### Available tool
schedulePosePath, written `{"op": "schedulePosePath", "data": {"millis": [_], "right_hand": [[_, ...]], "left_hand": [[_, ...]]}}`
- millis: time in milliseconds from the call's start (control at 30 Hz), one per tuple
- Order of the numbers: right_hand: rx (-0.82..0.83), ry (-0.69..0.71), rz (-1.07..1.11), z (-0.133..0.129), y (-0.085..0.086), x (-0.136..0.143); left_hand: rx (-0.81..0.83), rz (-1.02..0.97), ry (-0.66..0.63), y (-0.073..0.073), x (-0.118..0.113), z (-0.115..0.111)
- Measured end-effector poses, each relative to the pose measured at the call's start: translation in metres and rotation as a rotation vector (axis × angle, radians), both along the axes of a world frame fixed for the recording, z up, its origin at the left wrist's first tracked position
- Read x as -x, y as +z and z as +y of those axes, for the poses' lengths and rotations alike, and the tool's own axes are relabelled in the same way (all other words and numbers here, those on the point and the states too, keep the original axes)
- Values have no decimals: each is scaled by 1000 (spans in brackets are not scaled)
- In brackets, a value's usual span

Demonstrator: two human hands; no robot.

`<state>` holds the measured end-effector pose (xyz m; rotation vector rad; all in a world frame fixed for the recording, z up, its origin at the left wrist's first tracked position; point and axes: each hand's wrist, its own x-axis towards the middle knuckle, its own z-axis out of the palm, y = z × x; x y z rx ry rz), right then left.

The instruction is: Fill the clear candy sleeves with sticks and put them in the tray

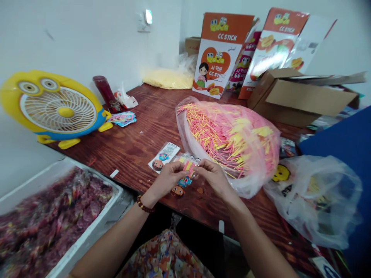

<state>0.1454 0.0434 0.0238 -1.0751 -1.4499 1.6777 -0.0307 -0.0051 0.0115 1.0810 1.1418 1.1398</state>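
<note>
Near the table's front edge, my left hand [169,178] and my right hand [213,175] pinch a small clear packet [189,166] between them, with pink and yellow sticks showing inside. The fingers of both hands are closed on it. Just left of the packet lies a white printed card bag [164,156] with a cartoon face. Under my hands, part of a cartoon print [178,190] shows against the wood. Behind my right hand, a large open plastic bag [252,170] holds many pink and yellow sticks [203,129].
A yellow fan [66,112], red bottle [101,90] and colourful packets [123,118] stand or lie at the left. A white bin [111,200] of wrapped pieces is at lower left. Printed boxes [222,50], a cardboard box [304,98] and a clear bag [327,208] occupy the right and back.
</note>
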Motion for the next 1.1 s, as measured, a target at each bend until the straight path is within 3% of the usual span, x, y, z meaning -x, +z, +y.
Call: {"op": "schedulePosePath", "data": {"millis": [200, 400, 500, 633, 700, 800, 900, 1033, 1100], "right_hand": [[83, 21, 51, -12, -8, 10], [8, -55, 33, -13, -20, 23], [12, 40, -12, -19, -28, 23], [64, 159, -72, -23, -35, 21], [49, 113, -88, -14, -36, 25], [-19, 2, -129, 11, -39, 36], [-115, -37, -264, 28, -41, 43], [-190, -143, -387, 17, -41, 25], [-146, -171, -434, 3, -43, 10]], "left_hand": [[23, 85, 49, -6, 6, -8], [49, 77, 67, -6, 9, -16], [31, 153, 37, -9, 10, -32], [-20, 432, 52, -13, 17, -50], [-62, 568, 92, -11, 24, -46], [-178, 816, 148, -11, 36, -22], [-158, 1054, 100, -19, 43, 4], [-134, 1129, 20, -36, 41, 12], [-148, 1092, 32, -43, 40, 9]]}}
